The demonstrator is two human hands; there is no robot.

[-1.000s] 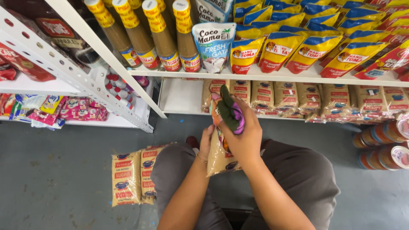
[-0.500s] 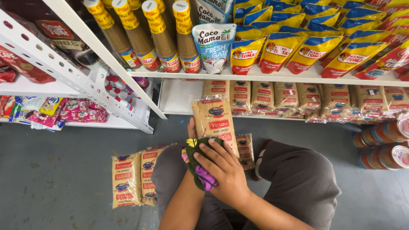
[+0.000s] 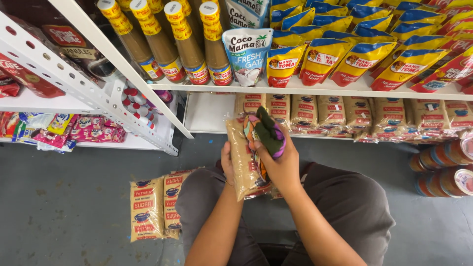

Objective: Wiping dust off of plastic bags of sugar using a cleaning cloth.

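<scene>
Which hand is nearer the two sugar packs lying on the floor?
Left. The left hand holds the brown sugar pack just right of the floor packs; the right hand, gripping a cloth, is farther right.

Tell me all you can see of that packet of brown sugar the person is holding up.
The sugar packet is a clear plastic pouch of brown grains with a red and cream label. It stands upright, edge-on, over the person's lap before the lower shelf. The left hand grips it from behind; the right hand presses a multicoloured cloth against its face.
</scene>
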